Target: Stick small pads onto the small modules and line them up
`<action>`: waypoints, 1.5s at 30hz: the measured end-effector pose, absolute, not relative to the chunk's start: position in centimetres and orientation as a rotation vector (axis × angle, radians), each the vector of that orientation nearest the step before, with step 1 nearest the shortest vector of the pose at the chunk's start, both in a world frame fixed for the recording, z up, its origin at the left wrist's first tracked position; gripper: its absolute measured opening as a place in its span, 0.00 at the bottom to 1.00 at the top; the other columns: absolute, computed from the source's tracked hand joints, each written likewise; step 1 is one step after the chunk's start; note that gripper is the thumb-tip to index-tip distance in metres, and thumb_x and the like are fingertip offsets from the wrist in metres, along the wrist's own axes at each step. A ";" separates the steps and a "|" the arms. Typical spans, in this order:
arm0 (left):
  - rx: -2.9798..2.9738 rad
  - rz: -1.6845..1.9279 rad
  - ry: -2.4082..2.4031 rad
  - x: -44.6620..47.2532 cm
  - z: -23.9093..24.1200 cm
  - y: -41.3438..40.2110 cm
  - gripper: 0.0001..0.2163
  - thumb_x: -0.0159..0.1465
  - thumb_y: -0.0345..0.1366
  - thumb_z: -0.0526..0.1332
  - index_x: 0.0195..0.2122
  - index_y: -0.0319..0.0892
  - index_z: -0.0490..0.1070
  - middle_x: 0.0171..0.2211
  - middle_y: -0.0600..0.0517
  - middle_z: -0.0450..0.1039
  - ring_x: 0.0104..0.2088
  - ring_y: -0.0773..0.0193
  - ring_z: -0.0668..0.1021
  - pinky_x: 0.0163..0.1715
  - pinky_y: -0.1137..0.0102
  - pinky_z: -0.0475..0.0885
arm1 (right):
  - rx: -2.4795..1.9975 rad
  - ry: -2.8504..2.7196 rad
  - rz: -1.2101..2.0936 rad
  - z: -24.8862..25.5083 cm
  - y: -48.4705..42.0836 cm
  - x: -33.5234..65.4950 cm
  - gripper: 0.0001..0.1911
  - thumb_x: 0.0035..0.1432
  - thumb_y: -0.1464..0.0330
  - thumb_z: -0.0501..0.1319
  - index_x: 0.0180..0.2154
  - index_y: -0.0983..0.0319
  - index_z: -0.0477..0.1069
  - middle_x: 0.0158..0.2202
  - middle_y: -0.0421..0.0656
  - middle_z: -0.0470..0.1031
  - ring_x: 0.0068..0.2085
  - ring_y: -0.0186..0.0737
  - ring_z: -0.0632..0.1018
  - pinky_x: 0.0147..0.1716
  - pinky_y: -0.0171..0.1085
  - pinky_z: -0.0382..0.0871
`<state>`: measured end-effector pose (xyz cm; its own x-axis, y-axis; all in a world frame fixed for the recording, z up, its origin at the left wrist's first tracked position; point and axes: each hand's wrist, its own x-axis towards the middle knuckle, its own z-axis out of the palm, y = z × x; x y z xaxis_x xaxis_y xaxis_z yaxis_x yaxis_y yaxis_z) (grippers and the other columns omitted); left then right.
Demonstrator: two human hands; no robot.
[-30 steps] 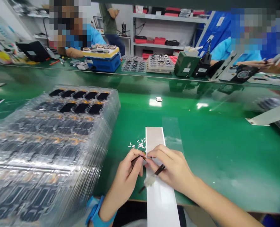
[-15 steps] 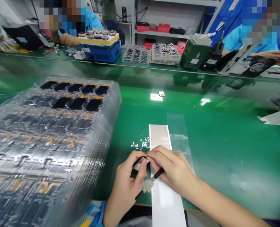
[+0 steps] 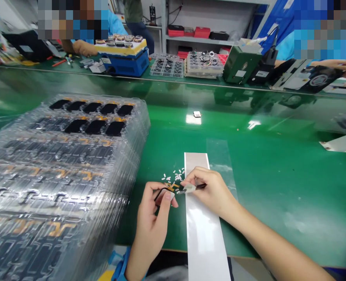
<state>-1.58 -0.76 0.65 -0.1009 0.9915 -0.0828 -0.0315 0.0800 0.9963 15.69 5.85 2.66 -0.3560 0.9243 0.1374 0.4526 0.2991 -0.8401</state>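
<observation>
My left hand (image 3: 153, 218) is closed on a small display screen (image 3: 164, 197), dark-edged with a pale back and an orange flex cable (image 3: 171, 186) at its far end. The thumb presses on the pale back. In my right hand (image 3: 210, 189) is a pair of tweezers (image 3: 201, 186), dark with a whitish wrap around the middle; the tips point left, close to the flex cable. I cannot tell whether they touch it. Beneath my right hand lies a long white strip (image 3: 203, 230). Small white pieces (image 3: 177, 175) are scattered on the green mat (image 3: 161, 152) just beyond the screen.
A tall stack of clear plastic trays (image 3: 132, 156) fills the left side, with several black screens (image 3: 95, 127) in the top one. A clear film (image 3: 222, 156) lies beside the strip. One small part (image 3: 196, 114) sits farther off. Co-workers sit across the bench behind equipment.
My right hand has drawn away from the left, and the tweezers have swung round so their tips face the screen. My left hand has shifted slightly left with the screen, exposing the flex cable.
</observation>
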 end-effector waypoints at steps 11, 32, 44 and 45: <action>1.167 1.115 1.129 -1.6 1.1 -1.1 0.06 0.73 0.42 0.55 0.42 0.47 0.60 0.22 0.60 0.65 0.20 0.70 0.65 0.19 0.77 0.58 | -1.096 -1.523 1.810 3.6 5.3 15.4 0.16 0.54 0.56 0.68 0.28 0.64 0.74 0.15 0.29 0.55 0.17 0.25 0.53 0.16 0.30 0.43; 1.137 0.989 1.084 -1.7 0.9 -1.4 0.07 0.75 0.43 0.49 0.43 0.48 0.57 0.24 0.60 0.58 0.25 0.67 0.63 0.26 0.73 0.60 | -1.122 -1.500 1.598 2.6 3.5 14.9 0.15 0.58 0.57 0.64 0.29 0.63 0.76 0.17 0.29 0.47 0.20 0.28 0.52 0.19 0.32 0.45; 1.163 1.033 1.164 -1.9 0.4 -1.7 0.09 0.71 0.44 0.57 0.47 0.46 0.63 0.36 0.50 0.69 0.34 0.61 0.71 0.32 0.70 0.67 | -1.128 -1.579 1.377 3.5 3.3 14.8 0.08 0.57 0.66 0.63 0.28 0.62 0.77 0.22 0.37 0.69 0.23 0.30 0.66 0.22 0.31 0.59; 1.162 1.026 1.157 -1.9 0.4 -1.7 0.09 0.71 0.44 0.57 0.47 0.46 0.62 0.34 0.51 0.68 0.33 0.62 0.70 0.32 0.70 0.67 | -1.141 -1.584 1.382 3.4 3.3 14.8 0.09 0.57 0.65 0.63 0.28 0.62 0.76 0.18 0.34 0.62 0.21 0.28 0.61 0.20 0.30 0.55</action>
